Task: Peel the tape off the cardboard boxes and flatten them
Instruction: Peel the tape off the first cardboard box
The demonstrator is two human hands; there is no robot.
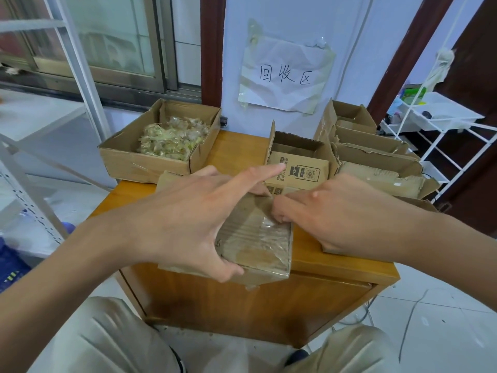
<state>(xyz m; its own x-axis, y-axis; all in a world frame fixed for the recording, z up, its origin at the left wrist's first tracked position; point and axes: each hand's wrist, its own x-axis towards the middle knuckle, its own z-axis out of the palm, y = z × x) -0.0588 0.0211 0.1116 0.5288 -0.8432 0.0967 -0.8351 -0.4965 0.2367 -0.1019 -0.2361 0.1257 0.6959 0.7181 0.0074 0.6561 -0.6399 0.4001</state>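
A small cardboard box (pixel 258 249) wrapped in clear tape (pixel 269 230) lies at the front edge of the wooden table (pixel 338 265). My left hand (pixel 188 219) spans it from the left. Its thumb hooks the box's near edge, and its index finger sticks out straight above the box. My right hand (pixel 349 219) comes in from the right with fingertips curled down onto the box's top, picking at the tape there. Both hands hide the box's left and right sides.
An open box of crumpled tape scraps (pixel 121 162) stands at the back left. A small printed box (pixel 295 169) sits behind my hands, with several open boxes (pixel 376 157) stacked to its right. A paper sign (pixel 285 76) hangs on the wall. A white rack (pixel 443 125) stands right.
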